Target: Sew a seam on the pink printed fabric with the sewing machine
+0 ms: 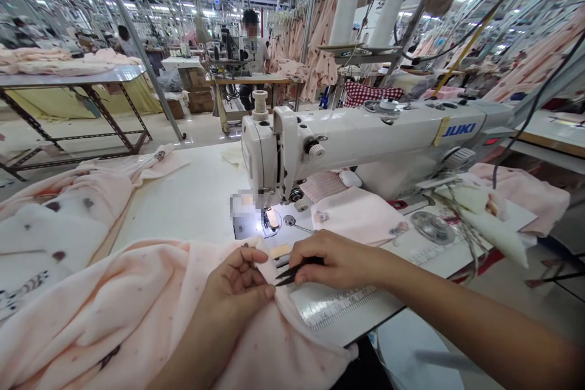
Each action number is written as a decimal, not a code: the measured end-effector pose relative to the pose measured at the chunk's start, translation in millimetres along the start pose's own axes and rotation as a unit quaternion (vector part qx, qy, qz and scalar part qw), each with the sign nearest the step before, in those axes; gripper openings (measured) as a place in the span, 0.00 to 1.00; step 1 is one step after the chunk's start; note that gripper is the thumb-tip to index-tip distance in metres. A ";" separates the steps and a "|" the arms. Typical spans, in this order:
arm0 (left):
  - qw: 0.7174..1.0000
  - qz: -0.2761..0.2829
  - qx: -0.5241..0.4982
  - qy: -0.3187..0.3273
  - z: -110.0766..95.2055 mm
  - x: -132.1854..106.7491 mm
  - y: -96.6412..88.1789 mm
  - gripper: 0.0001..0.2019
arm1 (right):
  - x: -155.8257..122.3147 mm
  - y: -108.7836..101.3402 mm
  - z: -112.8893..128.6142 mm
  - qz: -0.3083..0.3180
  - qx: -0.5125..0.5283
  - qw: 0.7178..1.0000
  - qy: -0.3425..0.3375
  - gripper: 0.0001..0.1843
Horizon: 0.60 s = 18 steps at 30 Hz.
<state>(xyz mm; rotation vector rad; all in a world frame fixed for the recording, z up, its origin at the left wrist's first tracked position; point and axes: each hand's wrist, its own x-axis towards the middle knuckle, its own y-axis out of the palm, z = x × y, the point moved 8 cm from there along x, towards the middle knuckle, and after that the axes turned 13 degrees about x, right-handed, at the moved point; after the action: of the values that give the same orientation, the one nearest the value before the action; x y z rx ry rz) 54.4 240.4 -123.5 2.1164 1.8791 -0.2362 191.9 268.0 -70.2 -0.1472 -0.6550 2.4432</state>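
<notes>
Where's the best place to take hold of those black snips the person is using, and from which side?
Grip the snips at their rear end, inside the right hand, coming from the right. Their narrow tips point left at the pink fabric pinched by the left hand, so that end is best avoided.

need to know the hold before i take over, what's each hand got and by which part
The right hand grips small black snips by their rear end, points out at the cloth. The left hand pinches a folded edge of pale pink fabric between thumb and fingers.
</notes>
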 end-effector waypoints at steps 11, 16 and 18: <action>0.999 0.026 0.028 -0.008 -0.9 -2.1 13.6 0.20 | -3.7 -11.1 16.7 -0.064 -0.056 0.996 -0.022 0.08; 0.999 0.009 0.036 -0.004 -1.3 -2.6 9.4 0.18 | -37.1 -81.7 13.4 -0.266 -0.254 0.929 0.047 0.13; 0.999 0.009 0.032 -0.002 -2.0 -2.4 9.4 0.16 | -36.2 -78.2 3.5 -0.233 -0.290 0.926 0.062 0.13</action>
<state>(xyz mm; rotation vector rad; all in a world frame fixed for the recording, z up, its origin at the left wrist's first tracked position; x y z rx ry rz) 63.2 237.8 -119.9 2.1714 1.8743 -0.3019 261.5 300.3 -30.7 -0.3344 -1.1878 1.7181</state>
